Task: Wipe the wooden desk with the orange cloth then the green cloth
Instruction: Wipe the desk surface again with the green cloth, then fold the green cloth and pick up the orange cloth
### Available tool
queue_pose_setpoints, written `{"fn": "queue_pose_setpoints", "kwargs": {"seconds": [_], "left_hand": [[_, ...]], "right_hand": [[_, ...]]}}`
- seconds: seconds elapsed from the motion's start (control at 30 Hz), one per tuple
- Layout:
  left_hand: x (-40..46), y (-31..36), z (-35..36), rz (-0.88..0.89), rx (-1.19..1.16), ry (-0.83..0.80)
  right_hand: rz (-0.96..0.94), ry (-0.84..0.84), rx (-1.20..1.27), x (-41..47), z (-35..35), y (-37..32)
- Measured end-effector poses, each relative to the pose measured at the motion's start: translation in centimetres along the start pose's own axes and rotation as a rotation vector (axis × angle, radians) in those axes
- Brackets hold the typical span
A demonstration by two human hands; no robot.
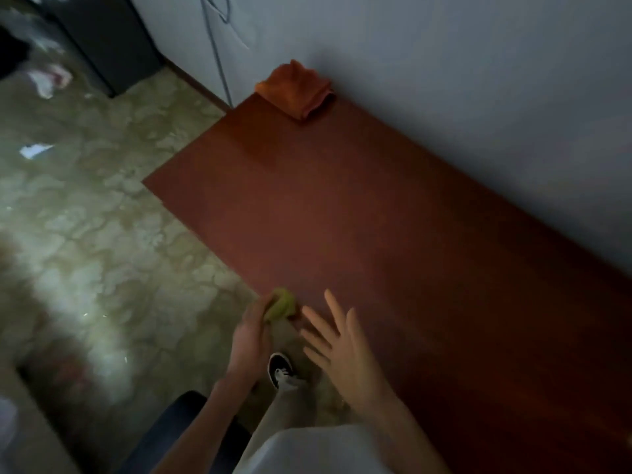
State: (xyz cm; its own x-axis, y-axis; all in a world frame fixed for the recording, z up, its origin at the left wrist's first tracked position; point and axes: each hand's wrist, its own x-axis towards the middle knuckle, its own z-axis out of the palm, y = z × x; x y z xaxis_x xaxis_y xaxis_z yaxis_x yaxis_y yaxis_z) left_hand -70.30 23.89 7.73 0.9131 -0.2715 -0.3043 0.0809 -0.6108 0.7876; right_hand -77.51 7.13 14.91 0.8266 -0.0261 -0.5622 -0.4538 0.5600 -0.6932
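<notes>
The wooden desk point(359, 217) is a long reddish-brown top set against the wall. An orange cloth point(297, 88) lies folded at the desk's far corner by the wall. My left hand point(251, 333) grips a bunched green cloth point(282, 304) at the desk's near edge. My right hand point(342, 343) hovers beside it over the near edge, fingers spread and holding nothing. Both hands are far from the orange cloth.
A mottled stone floor point(102, 234) spreads to the left of the desk, with scraps of paper point(34, 150) on it. A dark cabinet point(109, 39) stands at the back left. My shoe point(280, 369) shows below the hands.
</notes>
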Motion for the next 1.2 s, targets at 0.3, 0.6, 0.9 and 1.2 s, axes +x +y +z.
{"fn": "queue_pose_setpoints", "kwargs": {"seconds": [0.3, 0.6, 0.9, 1.2], "left_hand": [[0.4, 2.5, -6.4, -0.709, -1.209, 0.112], [9.0, 1.3, -9.6, -0.559, -1.038, -0.039], [20.3, -0.2, -14.8, -0.65, -0.917, -0.031], [28.0, 3.4, -17.5, -0.613, -1.028, -0.142]], "right_hand": [[-0.396, 0.096, -1.154, 7.0, 6.2, 6.1], [0.047, 0.264, -0.009, 14.9, 8.6, 4.5], [-0.007, 0.236, -0.092, 24.8, 9.6, -1.3], [-0.054, 0.296, 0.217, 31.5, 11.7, -5.7]]}}
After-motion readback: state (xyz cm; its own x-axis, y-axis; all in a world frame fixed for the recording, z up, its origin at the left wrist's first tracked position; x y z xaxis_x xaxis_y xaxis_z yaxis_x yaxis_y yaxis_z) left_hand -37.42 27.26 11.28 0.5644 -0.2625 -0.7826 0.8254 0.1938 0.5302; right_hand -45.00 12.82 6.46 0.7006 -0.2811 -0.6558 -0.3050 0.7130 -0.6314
